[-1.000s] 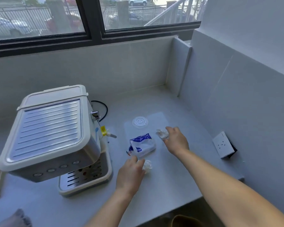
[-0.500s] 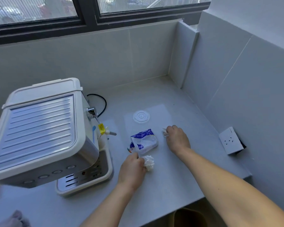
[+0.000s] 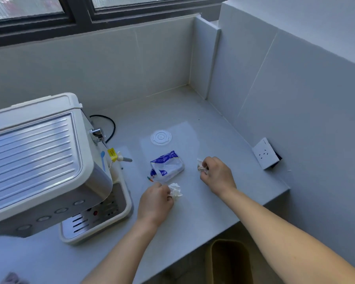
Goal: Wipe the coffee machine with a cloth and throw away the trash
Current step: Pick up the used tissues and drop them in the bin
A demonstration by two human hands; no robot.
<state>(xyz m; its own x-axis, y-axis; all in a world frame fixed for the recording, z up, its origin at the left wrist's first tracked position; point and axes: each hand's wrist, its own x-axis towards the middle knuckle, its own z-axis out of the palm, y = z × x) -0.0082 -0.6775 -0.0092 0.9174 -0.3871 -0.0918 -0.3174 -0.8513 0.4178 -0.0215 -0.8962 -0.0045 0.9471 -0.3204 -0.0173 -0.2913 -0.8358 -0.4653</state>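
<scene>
1. Far L, at the front of the bench (image 3: 193,218): a grey cloth (image 3: 12,278), only a corner in view.
2. Coffee machine (image 3: 39,160) on the L part of the bench, drip tray near the front edge. Black cable (image 3: 112,126) loops behind it twd the back wall.
3. Mid bench: clear lid (image 3: 161,137) lies flat, and a blue-white packet (image 3: 167,166) is just in front of it.
4. Left hand (image 3: 155,202), fingers curled, pinches a crumpled paper ball (image 3: 175,190) just in front of the packet, betw machine & right hand.
5. Right hand (image 3: 218,175), curled, pinches a small paper scrap (image 3: 201,167), R of the packet & apart from it.
6. R edge: tiled side wall w/ white socket (image 3: 265,153), well apart from the right hand.
7. Below the front edge, R end: a dark bin (image 3: 230,261) on the floor.
8. Window runs above the back wall.
</scene>
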